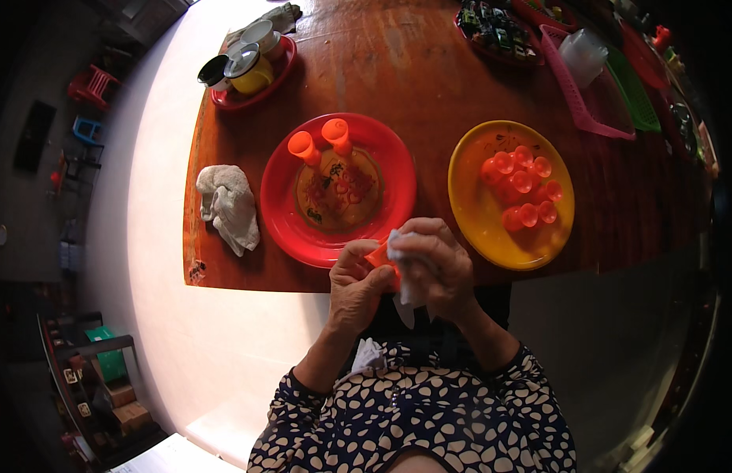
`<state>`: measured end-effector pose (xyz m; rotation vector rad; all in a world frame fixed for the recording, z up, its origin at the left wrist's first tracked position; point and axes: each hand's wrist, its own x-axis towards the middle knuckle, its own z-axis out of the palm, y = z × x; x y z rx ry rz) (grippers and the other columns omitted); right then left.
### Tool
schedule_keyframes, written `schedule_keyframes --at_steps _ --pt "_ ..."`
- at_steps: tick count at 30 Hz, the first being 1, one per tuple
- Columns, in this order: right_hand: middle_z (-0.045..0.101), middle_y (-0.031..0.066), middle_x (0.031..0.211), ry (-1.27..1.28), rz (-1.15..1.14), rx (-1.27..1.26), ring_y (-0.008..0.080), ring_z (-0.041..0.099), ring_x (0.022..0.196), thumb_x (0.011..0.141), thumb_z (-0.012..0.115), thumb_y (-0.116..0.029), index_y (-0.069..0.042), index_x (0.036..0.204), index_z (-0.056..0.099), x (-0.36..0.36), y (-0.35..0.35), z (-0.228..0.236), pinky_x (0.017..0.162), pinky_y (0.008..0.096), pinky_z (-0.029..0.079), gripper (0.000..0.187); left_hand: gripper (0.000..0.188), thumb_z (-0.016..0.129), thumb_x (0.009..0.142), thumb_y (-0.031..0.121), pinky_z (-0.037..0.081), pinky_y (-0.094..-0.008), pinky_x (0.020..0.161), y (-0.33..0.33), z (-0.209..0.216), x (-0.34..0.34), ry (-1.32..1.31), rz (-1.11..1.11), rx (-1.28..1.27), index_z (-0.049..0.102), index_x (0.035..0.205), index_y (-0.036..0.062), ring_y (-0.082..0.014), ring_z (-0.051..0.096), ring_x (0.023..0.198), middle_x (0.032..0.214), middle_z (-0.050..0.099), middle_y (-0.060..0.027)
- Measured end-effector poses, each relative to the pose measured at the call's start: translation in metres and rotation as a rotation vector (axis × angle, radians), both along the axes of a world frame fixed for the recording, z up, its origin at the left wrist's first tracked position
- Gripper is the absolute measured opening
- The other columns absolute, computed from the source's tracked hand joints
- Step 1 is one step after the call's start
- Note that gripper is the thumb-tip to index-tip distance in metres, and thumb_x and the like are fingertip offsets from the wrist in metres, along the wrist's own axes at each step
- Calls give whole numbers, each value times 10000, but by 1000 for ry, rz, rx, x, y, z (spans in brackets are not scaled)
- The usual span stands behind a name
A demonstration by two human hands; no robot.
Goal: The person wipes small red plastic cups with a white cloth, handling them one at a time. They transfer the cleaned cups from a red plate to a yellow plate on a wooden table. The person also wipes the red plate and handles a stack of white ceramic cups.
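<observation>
Just in front of the table's near edge, my left hand [358, 284] is closed around a small orange plastic cup [377, 254], mostly hidden by the fingers. My right hand [441, 264] grips a whitish cloth [412, 277] and presses it against that cup. Beyond the hands lies a red round tray [275, 217] with a patterned centre. Two orange flared cups [319, 142] stand at its far side. To the right, a yellow oval plate [472, 229] bears several orange-red cup-like pieces [523, 185] with round ends, bunched together.
A crumpled white cloth [228, 206] lies left of the red tray. Farther back left, a red tray [283, 67] holds a yellow mug [252, 77] and other cups. At the back right are a dish of small dark packets [500, 35] and a pink basket [571, 87].
</observation>
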<state>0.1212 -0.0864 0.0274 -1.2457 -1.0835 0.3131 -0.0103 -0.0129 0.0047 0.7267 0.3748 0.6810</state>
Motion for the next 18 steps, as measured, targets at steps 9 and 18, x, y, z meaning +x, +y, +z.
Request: schedule_keyframes --at_steps 9,18 --pt "595 164 1000 -178 52 -171 280 627 868 760 738 -80 12 1043 624 10 -16 4 728 360 527 319 197 706 846 30 568 -315 843 0 4 3 6 110 3 573 986 73 -175 614 1029 1215 579 -92" --pt "598 61 957 -647 -83 -37 261 578 845 682 735 -41 -61 892 655 -4 -16 -6 642 320 525 226 192 697 846 4 530 -322 901 0 -4 1 38 125 -30 574 972 80 -177 605 1047 1237 578 -99"
